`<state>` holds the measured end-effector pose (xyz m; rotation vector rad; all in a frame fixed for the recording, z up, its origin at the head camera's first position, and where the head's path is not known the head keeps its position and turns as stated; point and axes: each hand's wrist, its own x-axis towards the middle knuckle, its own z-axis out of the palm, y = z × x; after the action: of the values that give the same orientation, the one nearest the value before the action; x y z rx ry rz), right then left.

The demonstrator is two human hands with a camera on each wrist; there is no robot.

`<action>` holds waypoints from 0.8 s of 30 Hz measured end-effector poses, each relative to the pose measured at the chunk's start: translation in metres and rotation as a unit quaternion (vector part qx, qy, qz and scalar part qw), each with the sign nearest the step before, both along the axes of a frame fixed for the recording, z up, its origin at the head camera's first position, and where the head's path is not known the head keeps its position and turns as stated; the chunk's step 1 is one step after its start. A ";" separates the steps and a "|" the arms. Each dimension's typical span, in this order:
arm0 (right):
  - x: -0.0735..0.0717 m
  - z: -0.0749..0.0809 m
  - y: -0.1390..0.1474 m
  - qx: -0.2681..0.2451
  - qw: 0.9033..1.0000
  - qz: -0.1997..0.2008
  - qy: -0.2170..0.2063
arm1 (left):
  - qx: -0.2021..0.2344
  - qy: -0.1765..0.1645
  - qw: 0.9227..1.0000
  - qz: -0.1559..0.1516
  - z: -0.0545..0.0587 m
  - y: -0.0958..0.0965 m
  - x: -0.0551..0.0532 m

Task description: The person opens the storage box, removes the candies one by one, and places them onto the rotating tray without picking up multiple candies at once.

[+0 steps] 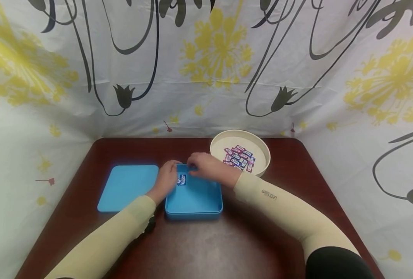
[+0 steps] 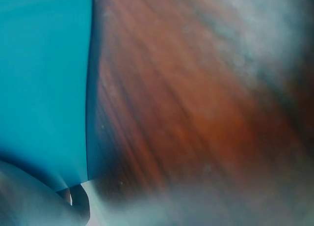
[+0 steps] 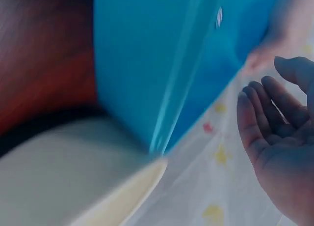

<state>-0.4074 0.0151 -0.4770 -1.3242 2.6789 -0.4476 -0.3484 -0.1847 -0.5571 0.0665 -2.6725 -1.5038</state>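
Observation:
An open blue box [image 1: 194,197] stands on the table, with small wrapped candies [image 1: 182,179] near the left side of its floor. My left hand [image 1: 166,176] grips the box's left rim close to the back corner; its fingertips are partly hidden. My right hand [image 1: 208,166] is over the back of the box, fingers loosely bent. The right wrist view shows that right hand [image 3: 282,132] with nothing in its palm, beside the box wall [image 3: 142,54].
A round cream bowl [image 1: 263,155] holding several wrapped candies [image 1: 239,157] stands behind and right of the box. The flat blue lid [image 1: 127,188] lies to the left. A patterned cloth [image 1: 206,104] hangs behind the dark wooden table [image 1: 192,248].

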 end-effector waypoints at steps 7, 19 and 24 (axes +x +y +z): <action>0.014 -0.022 -0.024 0.078 0.996 0.041 0.021 | -0.002 0.006 1.000 0.002 0.000 0.001 0.000; 0.012 -0.042 -0.034 0.111 0.993 0.025 0.037 | 0.007 -0.004 1.000 0.004 -0.001 0.001 -0.002; 0.013 -0.047 -0.035 0.117 0.990 0.039 0.063 | 0.007 -0.007 1.000 0.004 0.000 0.001 -0.001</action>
<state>-0.3948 -0.0203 -0.5238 -1.4217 2.6646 -0.0400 -0.3493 -0.1840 -0.5575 0.0891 -2.6699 -1.5245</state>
